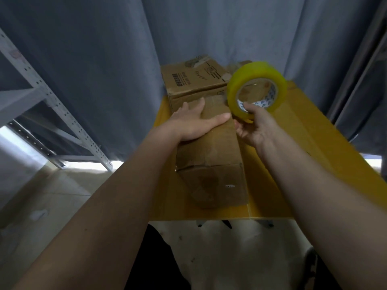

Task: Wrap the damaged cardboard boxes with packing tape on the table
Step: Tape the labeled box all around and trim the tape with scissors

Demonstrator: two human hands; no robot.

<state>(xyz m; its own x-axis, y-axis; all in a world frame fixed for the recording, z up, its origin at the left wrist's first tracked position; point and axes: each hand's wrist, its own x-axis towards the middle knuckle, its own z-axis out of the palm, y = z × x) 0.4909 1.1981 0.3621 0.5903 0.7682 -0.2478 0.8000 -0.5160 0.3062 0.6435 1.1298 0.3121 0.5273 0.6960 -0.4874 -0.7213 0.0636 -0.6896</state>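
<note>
Left hand (193,120): flat, fingers spread, palm pressed on the top of the near cardboard box (211,155).
Right hand (254,127): gripping the tape roll (257,90), thumb through the core, fingers under the rim; roll held upright in the air just right of the box's far end.
Near cardboard box: long, creased, glossy with tape on top, lying on the yellow table (278,185).
Second cardboard box (194,80): behind it, touching, printed top, torn patches.
Background: grey curtain (104,59); metal shelving (41,97) at left.
</note>
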